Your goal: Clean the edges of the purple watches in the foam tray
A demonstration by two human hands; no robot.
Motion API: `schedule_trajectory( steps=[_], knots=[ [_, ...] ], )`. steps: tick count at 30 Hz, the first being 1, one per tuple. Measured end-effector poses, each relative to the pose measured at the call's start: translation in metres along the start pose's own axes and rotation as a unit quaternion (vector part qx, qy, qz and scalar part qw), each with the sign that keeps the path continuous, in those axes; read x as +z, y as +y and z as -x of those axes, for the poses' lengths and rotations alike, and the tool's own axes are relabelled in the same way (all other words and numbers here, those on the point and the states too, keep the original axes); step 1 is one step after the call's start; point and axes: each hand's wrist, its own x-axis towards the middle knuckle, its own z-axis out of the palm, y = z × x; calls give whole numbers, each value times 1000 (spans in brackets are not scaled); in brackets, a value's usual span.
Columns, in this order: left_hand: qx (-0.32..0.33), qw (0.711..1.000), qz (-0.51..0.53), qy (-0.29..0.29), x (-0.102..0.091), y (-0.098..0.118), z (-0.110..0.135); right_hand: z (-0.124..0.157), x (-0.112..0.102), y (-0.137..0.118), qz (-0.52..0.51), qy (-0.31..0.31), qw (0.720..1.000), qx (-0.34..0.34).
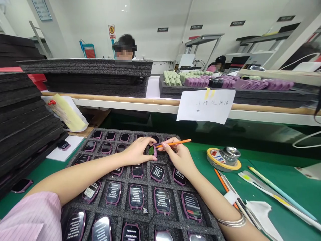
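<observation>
1. Centrally, both hands meet over the far middle of a black foam tray (pixel 177 204). Its pockets hold purple-rimmed watch bodies lying face up.
2. Left hand (pixel 137 151): arm comes in from a pink striped sleeve. Fingers are drawn together and curled, and thumb and fingertips pinch one watch (pixel 151 150) by its sides.
3. That watch has a green-lit screen and is tipped up out of the row. It sits between the two hands, just above the tray surface.
4. Right hand (pixel 179 157): thumb and forefinger pinch an orange stick (pixel 173 143) near its inner end. That end touches the upper edge of the watch, or very nearly does, and the rest points away to the right. The other fingers are curled down beside the watch. A silver bracelet (pixel 232 222) is on the wrist.
5. Right of the tray, on the green mat (pixel 288 180): a tape roll (pixel 213 158) with a metal piece set on it, and several thin sticks lying loose.
6. Left side: a stack of black foam sheets (pixel 22 113), and a loose watch body (pixel 63 145) lying on white paper.
7. Ahead: a handwritten paper note (pixel 205 106) hangs from the shelf edge, and a person (pixel 125 42) sits behind more foam.
</observation>
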Motion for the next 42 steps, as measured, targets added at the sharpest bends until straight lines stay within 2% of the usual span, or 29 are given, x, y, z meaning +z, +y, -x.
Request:
schedule_trajectory(
  steps=[8,15,17,20,22,24,26,29,36,42],
  knots=[
    [-9,1000,-5,-3,1,-1,-1,0,-3,-2,33,-17,999,-9],
    [-11,998,-52,-41,-6,2,-9,1,-5,-7,15,-11,1000,-12],
    [0,995,-73,-65,-11,5,-14,3,-9,-6,0,6,1000,-12],
    [30,991,-100,-84,-14,16,-25,4,-22,2,-37,79,996,-8],
    [64,988,-109,-89,-8,26,-32,5,-32,10,-67,136,989,-5],
    [109,983,-110,-102,3,36,-39,5,-39,20,-94,167,981,2],
    [145,976,-111,-115,16,42,-46,5,-42,28,-117,171,978,14],
    [163,975,-113,-102,31,42,-53,5,-42,37,-142,161,976,29],
    [118,990,-67,-43,31,26,-49,7,-38,38,-136,155,978,40],
    [53,998,-22,-20,38,26,-46,13,-34,32,-92,157,983,30]
  ],
)
